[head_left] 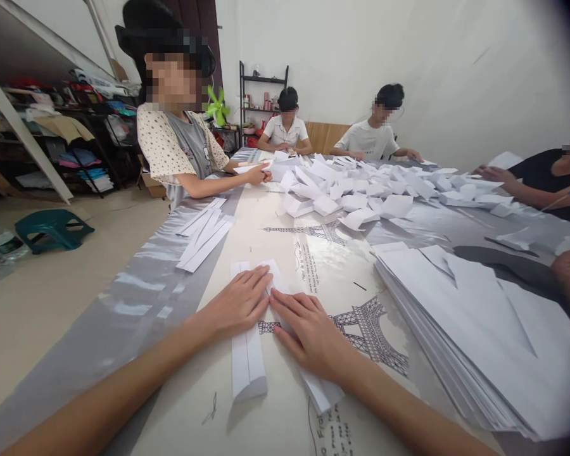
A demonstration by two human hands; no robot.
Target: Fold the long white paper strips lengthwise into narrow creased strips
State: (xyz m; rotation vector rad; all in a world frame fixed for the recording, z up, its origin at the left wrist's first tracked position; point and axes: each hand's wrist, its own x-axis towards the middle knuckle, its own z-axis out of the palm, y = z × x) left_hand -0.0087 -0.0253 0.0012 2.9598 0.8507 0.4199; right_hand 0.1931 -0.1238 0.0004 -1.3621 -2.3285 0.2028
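Observation:
A white sheet of paper (248, 367), folded into long narrow flaps, lies in front of me on the table (285, 418). My left hand (240, 303) lies flat on its left half, fingers stretched out and pressing down. My right hand (308, 332) lies flat on its right half, fingers extended toward the middle crease. The fingertips of both hands almost meet near the top of the sheet. Neither hand grips anything.
A thick stack of white sheets (475, 342) sits to my right. A pile of folded paper pieces (375, 187) fills the far middle. Loose folded strips (204, 237) lie at left. Several people sit around the table; a green stool (52, 228) stands on the floor.

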